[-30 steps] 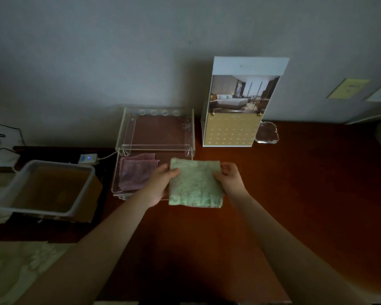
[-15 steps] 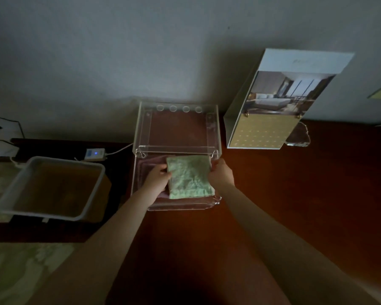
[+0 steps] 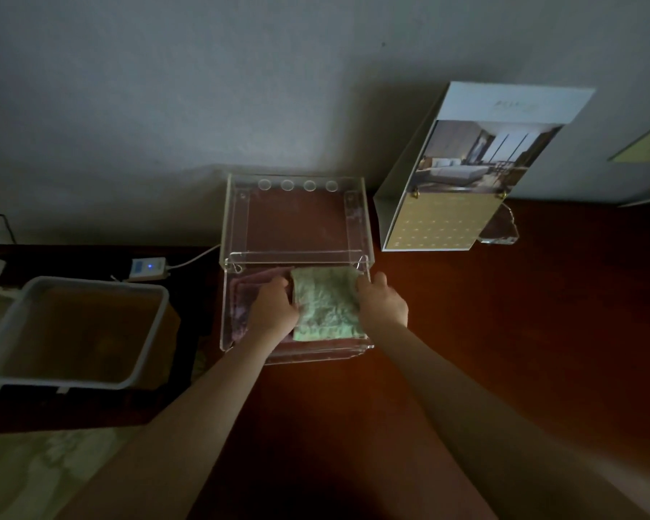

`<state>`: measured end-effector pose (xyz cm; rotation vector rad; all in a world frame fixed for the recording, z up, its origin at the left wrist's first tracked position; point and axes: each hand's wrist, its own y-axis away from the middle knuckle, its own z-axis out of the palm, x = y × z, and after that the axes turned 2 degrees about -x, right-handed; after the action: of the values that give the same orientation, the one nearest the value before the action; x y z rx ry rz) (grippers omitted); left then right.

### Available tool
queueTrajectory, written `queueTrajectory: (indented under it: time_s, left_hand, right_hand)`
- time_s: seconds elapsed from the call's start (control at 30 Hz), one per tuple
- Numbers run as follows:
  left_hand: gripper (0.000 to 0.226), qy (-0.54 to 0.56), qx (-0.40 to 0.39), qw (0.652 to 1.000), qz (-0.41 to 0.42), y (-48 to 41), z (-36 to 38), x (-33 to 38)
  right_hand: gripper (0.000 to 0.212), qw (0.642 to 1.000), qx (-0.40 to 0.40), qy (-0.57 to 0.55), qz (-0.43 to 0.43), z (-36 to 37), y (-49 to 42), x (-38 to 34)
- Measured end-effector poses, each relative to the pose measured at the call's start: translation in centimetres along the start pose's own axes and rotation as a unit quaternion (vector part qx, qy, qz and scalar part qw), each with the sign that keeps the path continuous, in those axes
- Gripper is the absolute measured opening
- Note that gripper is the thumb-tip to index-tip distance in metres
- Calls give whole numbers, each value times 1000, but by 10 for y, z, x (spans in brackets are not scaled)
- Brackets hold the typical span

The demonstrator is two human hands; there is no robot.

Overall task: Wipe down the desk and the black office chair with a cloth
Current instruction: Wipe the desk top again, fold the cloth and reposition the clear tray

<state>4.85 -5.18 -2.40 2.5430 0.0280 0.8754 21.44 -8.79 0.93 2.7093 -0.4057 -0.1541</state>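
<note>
Dim indoor shot, low light, dark corners.
A weak warm glow lies on the middle of the desk; its near edge and right end sink toward black. The wall is murky grey, with a shadow behind the clear box, whose edges catch faint highlights. The green cloth and the white top of the calendar are the brightest patches. A blue dot glows on the switch. The forearms are soft and smeared near the bottom. Wide-angle bend tilts the calendar.
</note>
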Motion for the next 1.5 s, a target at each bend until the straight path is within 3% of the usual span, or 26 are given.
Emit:
queueTrajectory:
  time_s: [0.23,0.33,0.4,0.47,0.53,0.6,0.67,0.73,0.8,0.87,0.97,1.1,1.23,1.33,1.4,1.5]
  left_hand:
    - [37,-107,72,986,109,16,-2,-22]
    - [34,-118,100,981,116,22,-5,-25]
    - [34,-138,142,977,80,29,-9,-28]
    - [38,-132,183,974,33,38,-15,-35]
    - [37,-111,220,969,3,47,-21,-44]
    - [33,-68,238,968,-32,55,-25,-55]
    - [37,3,206,974,-99,60,-26,-65]
    - [41,38,125,979,-158,60,-22,-73]
    - [45,95,64,975,-188,60,-19,-75]
    - [44,201,47,955,-214,61,-19,-70]
    - [44,284,44,927,-241,58,-24,-67]
    - [35,406,60,869,-277,52,-31,-63]
    - [31,517,87,801,-290,39,-42,-52]
    - [28,578,87,760,-283,29,-52,-45]
    - [28,609,77,743,-269,22,-57,-42]
    - [24,644,68,721,-247,12,-64,-39]
  right_hand:
    - [50,987,70,127,-70,8,1,0]
    - [53,991,28,121,-58,12,0,-1]
    - [56,999,2,31,-27,10,-1,-1]
    - [49,992,0,-128,20,10,2,1]
    - [48,957,-13,-276,95,15,7,9]
    - [61,911,-60,-365,182,25,14,18]
    - [62,891,-96,-386,218,33,22,24]
    - [58,869,-117,-425,226,38,25,25]
    - [55,820,-164,-492,243,38,27,21]
    - [50,788,-183,-534,246,38,27,15]
    - [35,769,-160,-563,256,35,28,9]
    - [32,730,-135,-617,261,35,24,8]
    - [21,639,-115,-712,268,26,15,5]
    - [27,587,-104,-759,262,17,7,-2]
    - [32,585,-94,-765,254,12,2,-6]
    - [39,608,-88,-748,252,6,-7,-10]
